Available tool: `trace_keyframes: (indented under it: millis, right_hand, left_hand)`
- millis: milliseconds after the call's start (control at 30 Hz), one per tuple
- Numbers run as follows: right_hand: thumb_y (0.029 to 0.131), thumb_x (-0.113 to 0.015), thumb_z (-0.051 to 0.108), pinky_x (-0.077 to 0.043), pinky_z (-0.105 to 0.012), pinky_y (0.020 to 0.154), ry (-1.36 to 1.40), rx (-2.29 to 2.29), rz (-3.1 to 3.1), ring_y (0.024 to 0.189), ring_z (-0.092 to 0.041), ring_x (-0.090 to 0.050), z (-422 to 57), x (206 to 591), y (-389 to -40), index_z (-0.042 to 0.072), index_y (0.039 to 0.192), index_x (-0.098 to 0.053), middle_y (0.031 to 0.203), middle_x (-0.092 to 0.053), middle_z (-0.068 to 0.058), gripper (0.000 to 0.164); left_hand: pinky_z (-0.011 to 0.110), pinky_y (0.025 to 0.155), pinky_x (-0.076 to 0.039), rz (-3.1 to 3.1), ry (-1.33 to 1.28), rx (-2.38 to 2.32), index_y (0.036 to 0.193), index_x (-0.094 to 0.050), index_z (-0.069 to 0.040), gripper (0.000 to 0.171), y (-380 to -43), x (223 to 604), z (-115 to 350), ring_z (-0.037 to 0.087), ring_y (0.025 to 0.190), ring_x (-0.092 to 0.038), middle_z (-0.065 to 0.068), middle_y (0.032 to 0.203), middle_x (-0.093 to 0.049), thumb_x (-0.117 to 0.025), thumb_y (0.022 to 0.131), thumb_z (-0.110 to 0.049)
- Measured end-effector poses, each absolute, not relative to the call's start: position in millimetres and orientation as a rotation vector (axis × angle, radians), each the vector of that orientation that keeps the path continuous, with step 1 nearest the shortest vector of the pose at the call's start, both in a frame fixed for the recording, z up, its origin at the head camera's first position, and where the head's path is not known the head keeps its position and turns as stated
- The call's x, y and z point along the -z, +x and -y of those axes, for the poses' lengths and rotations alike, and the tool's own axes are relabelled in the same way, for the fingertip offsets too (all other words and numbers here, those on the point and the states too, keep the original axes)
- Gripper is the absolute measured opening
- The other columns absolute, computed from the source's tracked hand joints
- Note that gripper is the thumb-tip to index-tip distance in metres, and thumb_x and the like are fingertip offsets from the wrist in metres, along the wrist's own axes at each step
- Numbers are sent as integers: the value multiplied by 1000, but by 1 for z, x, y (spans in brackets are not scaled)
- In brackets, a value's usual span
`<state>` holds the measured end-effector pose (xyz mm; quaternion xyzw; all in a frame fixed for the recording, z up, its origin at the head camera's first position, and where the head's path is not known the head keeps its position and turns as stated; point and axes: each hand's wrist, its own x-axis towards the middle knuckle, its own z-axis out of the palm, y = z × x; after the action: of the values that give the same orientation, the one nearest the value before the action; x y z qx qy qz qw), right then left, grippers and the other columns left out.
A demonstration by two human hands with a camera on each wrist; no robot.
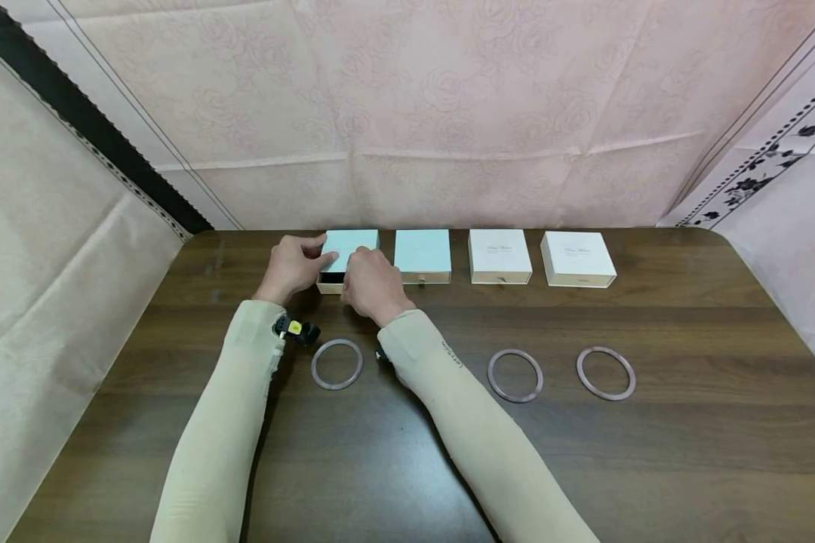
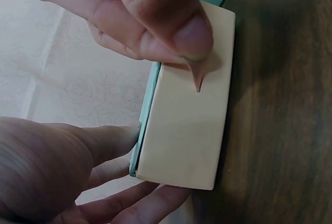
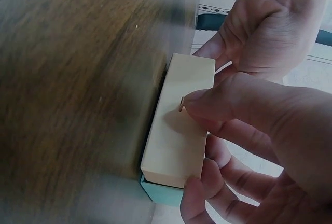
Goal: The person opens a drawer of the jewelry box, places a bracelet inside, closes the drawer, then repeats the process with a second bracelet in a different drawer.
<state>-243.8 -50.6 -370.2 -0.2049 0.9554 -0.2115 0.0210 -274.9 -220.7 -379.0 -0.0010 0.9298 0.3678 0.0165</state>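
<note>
Leftmost in the row, a teal-topped drawer box (image 1: 349, 240) has its cream drawer (image 1: 329, 288) pulled partly out, with a dark gap behind the front. My left hand (image 1: 290, 265) grips the box by its left side, thumb at the edge of the top. With thumb and finger, my right hand (image 1: 375, 285) pinches the small ribbon pull tab (image 2: 197, 83) on the drawer front (image 2: 179, 136). In the right wrist view the tab (image 3: 181, 103) shows right at the thumb tip. What lies inside the drawer is hidden.
To the right stand another teal box (image 1: 422, 250) and two white boxes, one nearer (image 1: 499, 255) and one farther right (image 1: 579, 258). Three pale purple rings lie on the wooden table (image 1: 693, 452): left (image 1: 316, 372), middle (image 1: 492, 377) and right (image 1: 581, 369). A pink cloth (image 1: 448, 113) hangs behind.
</note>
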Motion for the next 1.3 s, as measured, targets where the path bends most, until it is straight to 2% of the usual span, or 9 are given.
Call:
trace_keyframes:
  millis: [167,433,567,667,800,867,1000,1200,1300]
  right_hand:
    - [91,-79,23,-60,-43,76,-633,646,-2946,97,-22,-62,51,370,-243,15,76,-77,109,-64,-3,17]
    - [91,-79,22,-60,-43,76,-629,645,-2940,97,-22,-62,51,369,-243,15,75,-77,110,-64,-3,17]
    - [91,-78,21,-60,-43,77,-625,646,-2933,97,-21,-63,51,369,-242,15,76,-77,111,-65,-4,16]
    - [92,-78,21,-60,-42,76,-619,638,-2926,95,-20,-63,51,368,-242,15,76,-77,111,-65,-3,17]
    - [92,-77,21,-60,-41,74,-618,643,-2917,90,-19,-64,51,367,-241,15,76,-75,108,-65,-3,17]
    - [92,-77,21,-60,-40,73,-621,647,-2916,87,-19,-64,51,367,-241,15,75,-73,106,-64,-2,18]
    - [91,-78,20,-59,-40,72,-629,657,-2918,85,-18,-63,51,367,-241,16,75,-72,102,-64,-2,18]
    - [91,-77,18,-59,-39,70,-640,663,-2918,82,-17,-62,50,367,-241,16,72,-72,99,-63,-1,20]
    - [92,-76,19,-58,-38,68,-636,659,-2915,80,-16,-62,51,367,-241,16,70,-71,98,-64,-1,22]
  left_hand:
    - [25,65,-48,-2879,-9,-1142,148,-53,-11,53,-274,378,221,9,54,-56,22,128,-68,-66,101,-31]
    - [24,62,-48,-2891,-6,-1142,147,-55,-10,51,-275,378,220,9,55,-56,20,122,-72,-66,101,-30]
    - [25,64,-48,-2891,-11,-1144,146,-55,-10,51,-275,379,220,16,67,-61,20,125,-70,-67,101,-30]
    - [27,70,-49,-2890,-21,-1140,147,-54,-10,52,-275,379,220,23,88,-66,20,130,-68,-66,101,-31]
    - [33,80,-51,-2881,-35,-1132,148,-53,-11,53,-276,378,220,31,113,-63,21,136,-65,-66,101,-32]
    - [36,84,-51,-2875,-34,-1131,148,-52,-11,53,-276,378,220,33,119,-62,21,137,-64,-65,101,-32]
    - [38,87,-51,-2872,-25,-1135,148,-52,-10,53,-275,378,220,33,121,-61,21,138,-63,-65,102,-31]
    - [33,79,-49,-2871,-17,-1135,148,-53,-11,52,-274,377,220,31,112,-62,20,137,-64,-65,102,-31]
    - [33,80,-49,-2867,-24,-1134,148,-53,-11,52,-274,377,220,32,114,-62,21,138,-63,-65,102,-31]
